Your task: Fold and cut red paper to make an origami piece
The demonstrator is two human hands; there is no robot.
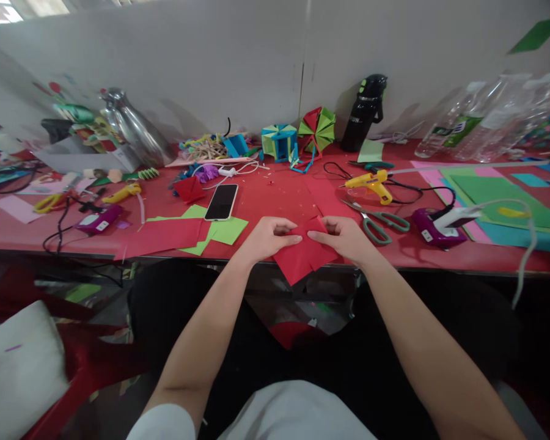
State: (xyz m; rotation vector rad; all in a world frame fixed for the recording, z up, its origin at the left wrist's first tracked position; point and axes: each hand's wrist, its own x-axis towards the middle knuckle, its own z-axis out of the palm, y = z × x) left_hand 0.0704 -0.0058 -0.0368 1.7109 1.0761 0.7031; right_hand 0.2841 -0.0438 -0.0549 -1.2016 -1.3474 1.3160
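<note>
A red sheet of paper [297, 260] with creases is held between my two hands at the table's front edge, one corner pointing down past the edge. My left hand [271, 237] pinches its left side, thumb on top. On the right side my right hand [340, 235] grips the same paper, thumb also on top and fingers curled behind. Red sheets [167, 237] and light green sheets [229, 231] lie to the left of my hands, beside a phone [222, 202]. Green-handled scissors [380, 223] rest just right of my right hand.
A yellow glue gun [371, 185] and a purple power socket [437, 227] with cables are at the right. Folded paper shapes [279, 143], a black bottle [364, 113] and a steel flask [135, 128] stand along the wall. Clear bottles [481, 128] are at the back right.
</note>
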